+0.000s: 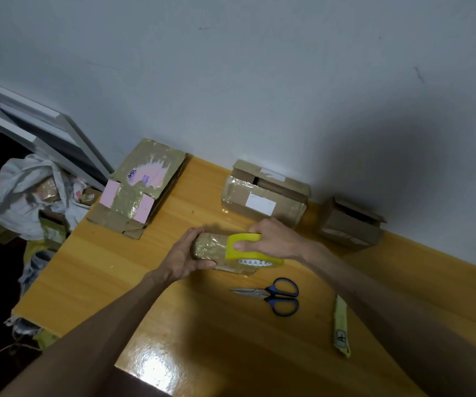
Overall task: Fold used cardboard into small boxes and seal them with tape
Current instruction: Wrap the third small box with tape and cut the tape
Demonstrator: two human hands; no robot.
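A small cardboard box [211, 248] wrapped in shiny tape lies on the wooden table [122, 270] in the middle of the view. My left hand [186, 255] grips its left end, fingers curled around it. My right hand [271, 239] holds a yellow tape roll [248, 250] on top of the box's right part, thumb on the roll's side. The box's right end is hidden under the roll.
Blue-handled scissors [274, 295] lie just in front of the box. A yellow strip [340, 329] lies to their right. Three cardboard boxes stand along the wall: a pink-patched one [139, 190], a labelled one [262, 196], an open one [351, 222]. A bag of scraps [28, 196] sits left of the table.
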